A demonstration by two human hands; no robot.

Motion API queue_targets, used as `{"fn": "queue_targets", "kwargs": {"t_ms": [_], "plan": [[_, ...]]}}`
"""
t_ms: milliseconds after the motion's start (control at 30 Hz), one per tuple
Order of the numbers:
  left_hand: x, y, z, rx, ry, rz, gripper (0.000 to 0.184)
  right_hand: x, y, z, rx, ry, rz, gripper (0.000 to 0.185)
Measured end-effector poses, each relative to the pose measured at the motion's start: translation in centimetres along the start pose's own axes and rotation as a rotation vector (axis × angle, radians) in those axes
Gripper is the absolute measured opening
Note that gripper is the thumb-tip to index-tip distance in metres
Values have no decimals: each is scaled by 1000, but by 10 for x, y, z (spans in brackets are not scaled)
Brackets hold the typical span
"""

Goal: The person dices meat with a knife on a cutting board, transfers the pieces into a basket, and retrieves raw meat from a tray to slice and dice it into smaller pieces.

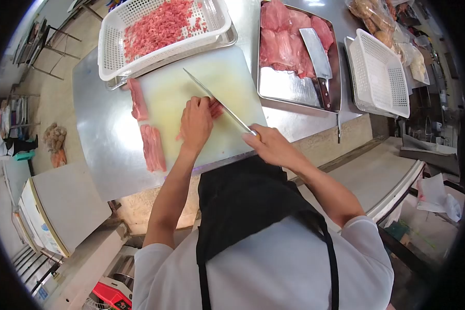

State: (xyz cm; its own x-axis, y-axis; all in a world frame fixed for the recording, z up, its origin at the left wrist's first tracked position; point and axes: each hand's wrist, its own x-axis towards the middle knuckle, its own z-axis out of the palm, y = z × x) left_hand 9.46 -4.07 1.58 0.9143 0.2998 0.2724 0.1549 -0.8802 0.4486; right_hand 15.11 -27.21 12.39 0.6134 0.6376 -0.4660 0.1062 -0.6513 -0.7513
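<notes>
My right hand (270,146) is closed round the handle of a long knife (225,109), its blade slanting up and left across the cutting board (232,67). Curled fingers of my left hand (196,123) press on a piece of raw meat (215,107) right beside the blade. Part of that meat is hidden under the hand. Two strips of raw meat lie at the board's left edge, an upper strip (137,99) and a lower strip (153,148).
A white basket (108,59) of diced meat stands behind the board. To the right, a metal tray (279,92) holds meat slabs (287,39) and a cleaver (316,56). Farther right is another white basket (380,77), with bagged food (372,15) behind it.
</notes>
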Motion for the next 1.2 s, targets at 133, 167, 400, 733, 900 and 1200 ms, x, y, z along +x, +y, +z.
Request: {"fn": "queue_targets", "kwargs": {"t_ms": [133,167,400,733,900,1200], "plan": [[-1,0,1,28,-14,19,12,51,2,18,-32,10,-64,50],[-5,0,0,21,-19,18,13,51,0,21,-29,17,-55,50],[1,-1,1,0,-59,-32,15,16,-28,7,37,9,48,50],[-3,-2,1,-57,-38,-36,12,22,-50,3,40,-44,133,49],[-4,-12,6,-63,-41,-18,22,46,-19,39,69,57,6,49],[-39,-5,-30,80,-162,75,68,38,-18,39,102,78,88,53]]}}
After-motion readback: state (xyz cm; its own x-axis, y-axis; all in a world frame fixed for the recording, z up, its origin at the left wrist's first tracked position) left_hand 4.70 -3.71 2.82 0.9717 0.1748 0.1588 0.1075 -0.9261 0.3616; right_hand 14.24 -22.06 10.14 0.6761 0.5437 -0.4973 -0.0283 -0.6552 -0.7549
